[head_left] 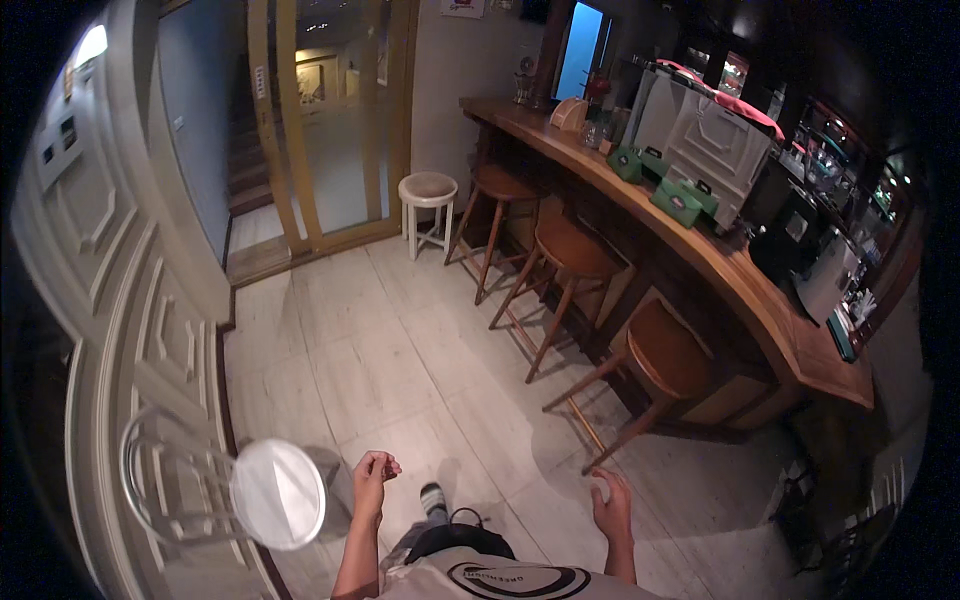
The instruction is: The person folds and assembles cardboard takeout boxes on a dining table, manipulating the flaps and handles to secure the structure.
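Note:
My left hand [373,470] hangs in front of my body at the lower middle, above the tiled floor. Its fingers are loosely curled and nothing shows in them. To its left stands a chair with a white round seat [279,494] and a curved metal back, apart from the hand. My right hand [611,496] is raised at the lower right, its fingers bent and the thumb apart, empty. Nearest to it is a brown wooden bar stool [669,347], which it appears not to touch. One striped sock or shoe [433,500] shows below, between my hands.
A long wooden bar counter [705,252] runs along the right, carrying green boxes [684,201] and a large pale panelled case [706,135]. Other bar stools [574,247] and a white round stool [428,190] line its front. A gold-framed glass door [340,130] stands ahead; panelled wall [110,280] left.

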Motion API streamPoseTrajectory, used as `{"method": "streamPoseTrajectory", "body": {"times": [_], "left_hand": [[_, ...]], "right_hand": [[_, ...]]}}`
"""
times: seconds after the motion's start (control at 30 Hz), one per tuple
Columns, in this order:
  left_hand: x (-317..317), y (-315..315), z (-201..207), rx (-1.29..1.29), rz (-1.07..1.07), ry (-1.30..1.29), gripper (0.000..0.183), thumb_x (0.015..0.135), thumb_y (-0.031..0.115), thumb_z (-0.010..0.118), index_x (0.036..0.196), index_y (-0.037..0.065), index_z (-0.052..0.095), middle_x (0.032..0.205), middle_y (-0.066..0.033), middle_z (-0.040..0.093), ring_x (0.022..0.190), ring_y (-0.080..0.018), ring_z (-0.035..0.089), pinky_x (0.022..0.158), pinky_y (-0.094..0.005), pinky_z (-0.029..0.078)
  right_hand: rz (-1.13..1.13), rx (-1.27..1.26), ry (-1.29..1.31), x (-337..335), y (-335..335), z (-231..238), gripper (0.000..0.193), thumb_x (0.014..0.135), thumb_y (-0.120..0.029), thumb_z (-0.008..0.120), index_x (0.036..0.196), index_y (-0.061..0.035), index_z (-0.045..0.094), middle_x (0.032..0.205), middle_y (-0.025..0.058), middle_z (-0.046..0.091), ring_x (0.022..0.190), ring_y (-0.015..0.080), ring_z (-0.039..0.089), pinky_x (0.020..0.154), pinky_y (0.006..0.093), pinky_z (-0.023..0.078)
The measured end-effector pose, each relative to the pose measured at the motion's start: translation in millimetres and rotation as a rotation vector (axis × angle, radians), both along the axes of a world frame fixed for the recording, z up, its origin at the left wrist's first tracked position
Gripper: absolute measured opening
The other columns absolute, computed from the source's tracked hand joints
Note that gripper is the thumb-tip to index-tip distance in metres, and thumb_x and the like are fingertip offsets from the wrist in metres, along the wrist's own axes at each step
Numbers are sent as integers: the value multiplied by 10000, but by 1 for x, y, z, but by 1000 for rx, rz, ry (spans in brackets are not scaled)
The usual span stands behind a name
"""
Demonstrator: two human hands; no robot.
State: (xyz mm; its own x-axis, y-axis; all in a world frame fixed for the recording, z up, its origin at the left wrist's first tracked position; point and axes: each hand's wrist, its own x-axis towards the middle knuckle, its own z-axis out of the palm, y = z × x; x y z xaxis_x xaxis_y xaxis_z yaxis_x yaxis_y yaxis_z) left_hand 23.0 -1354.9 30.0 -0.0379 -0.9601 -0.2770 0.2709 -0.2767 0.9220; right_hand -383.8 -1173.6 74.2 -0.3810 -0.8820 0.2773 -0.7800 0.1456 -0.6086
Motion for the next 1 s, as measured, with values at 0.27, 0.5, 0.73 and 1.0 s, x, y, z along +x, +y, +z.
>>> {"method": "streamPoseTrajectory", "body": {"times": [0.27,0.5,0.73,1.0], "left_hand": [[-14,-262,67,-291,-98,-188,228,1068,209,583,1007,4,662,905,-69,694,829,-148,652,827,-303,524],[-1,-440,-111,-64,-45,-376,208,1059,173,592,1017,-16,670,857,-93,709,797,-153,668,745,-316,534],[8,-483,-258,598,-41,-452,254,983,237,645,945,-11,681,818,-93,706,756,-230,693,684,-387,551],[9,-754,-265,354,-30,-640,287,1008,236,639,995,-50,669,827,-119,696,769,-248,671,688,-388,537]], "right_hand": [[5,-9,-282,-26,-263,-36,328,939,-70,666,1263,-23,664,1167,184,719,1086,314,701,959,422,539],[146,81,-113,-91,-507,-59,289,964,-167,659,1205,-15,698,1085,167,743,992,307,722,885,380,554],[197,-6,-9,-145,-789,79,276,967,-147,635,1208,-25,692,1068,184,719,1050,374,672,928,453,528],[-54,-290,5,-184,-994,131,296,962,-81,633,1246,-8,674,1147,186,713,1069,366,681,962,429,526]]}}
